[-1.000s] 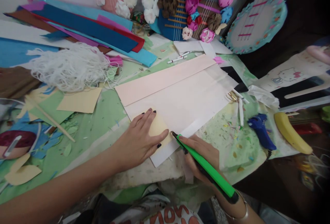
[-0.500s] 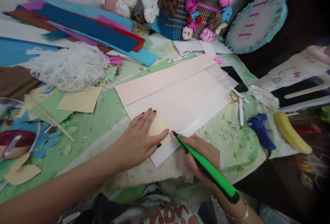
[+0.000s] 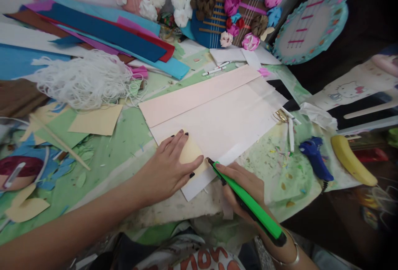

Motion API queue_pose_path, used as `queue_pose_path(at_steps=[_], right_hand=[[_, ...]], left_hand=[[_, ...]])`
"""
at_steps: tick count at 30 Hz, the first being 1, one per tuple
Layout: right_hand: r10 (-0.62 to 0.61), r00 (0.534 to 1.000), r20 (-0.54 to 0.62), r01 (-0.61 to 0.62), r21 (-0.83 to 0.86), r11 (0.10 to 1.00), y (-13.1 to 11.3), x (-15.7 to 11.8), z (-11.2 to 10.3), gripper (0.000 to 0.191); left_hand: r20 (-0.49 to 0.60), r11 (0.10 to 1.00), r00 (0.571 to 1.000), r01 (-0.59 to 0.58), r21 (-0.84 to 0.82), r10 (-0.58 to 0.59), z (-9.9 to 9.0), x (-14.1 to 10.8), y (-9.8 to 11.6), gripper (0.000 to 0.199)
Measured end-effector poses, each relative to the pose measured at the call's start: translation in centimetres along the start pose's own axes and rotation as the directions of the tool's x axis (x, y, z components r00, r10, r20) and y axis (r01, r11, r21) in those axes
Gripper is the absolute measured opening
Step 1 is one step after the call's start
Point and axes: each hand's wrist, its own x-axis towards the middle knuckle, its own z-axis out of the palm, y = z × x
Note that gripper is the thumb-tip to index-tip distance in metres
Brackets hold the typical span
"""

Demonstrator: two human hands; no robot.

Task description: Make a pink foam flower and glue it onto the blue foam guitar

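Note:
A pale yellow paper piece (image 3: 190, 154) lies on large white and pale pink sheets (image 3: 217, 116) near the table's front edge. My left hand (image 3: 172, 168) rests flat on the yellow piece, fingers spread and holding nothing. In my right hand (image 3: 245, 183) is a green cutter (image 3: 251, 201) with a black end. The cutter slants down to the left, its tip close to the yellow piece's right edge and my left thumb. Whether the tip touches the paper I cannot tell.
White string (image 3: 83, 79) and colored paper strips (image 3: 105, 30) lie at the back left. At the right are a blue glue gun (image 3: 315, 158), a yellow banana-shaped object (image 3: 351, 160) and gold scissor handles (image 3: 281, 116). Decorated paper guitars (image 3: 214, 13) stand behind.
The back end of the green cutter has shifted slightly left and down with my right hand. My left hand and the paper look unmoved.

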Motion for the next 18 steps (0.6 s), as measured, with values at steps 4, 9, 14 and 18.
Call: queue_pose_path(at_steps=[4, 9, 14, 18], right_hand=[[-0.007, 1.000, 0.003, 0.007, -0.001, 1.000, 0.16, -0.12, 0.08, 0.040], [-0.013, 0.999, -0.031, 0.013, -0.014, 1.000, 0.26, -0.38, 0.29, 0.040], [-0.030, 0.999, -0.043, 0.030, -0.008, 1.000, 0.27, -0.33, 0.27, 0.040], [-0.023, 0.999, -0.034, 0.023, -0.003, 1.000, 0.21, -0.38, 0.18, 0.041]], left_hand=[[0.008, 1.000, 1.000, -0.004, 0.011, 0.004, 0.07, -0.02, -0.03, 0.041], [0.006, 1.000, 1.000, -0.011, 0.015, 0.011, 0.11, -0.01, -0.06, 0.040], [0.000, 1.000, 1.000, -0.014, 0.019, 0.014, 0.12, -0.01, -0.08, 0.040], [-0.004, 1.000, 1.000, -0.013, 0.016, 0.013, 0.12, -0.01, -0.06, 0.040]])
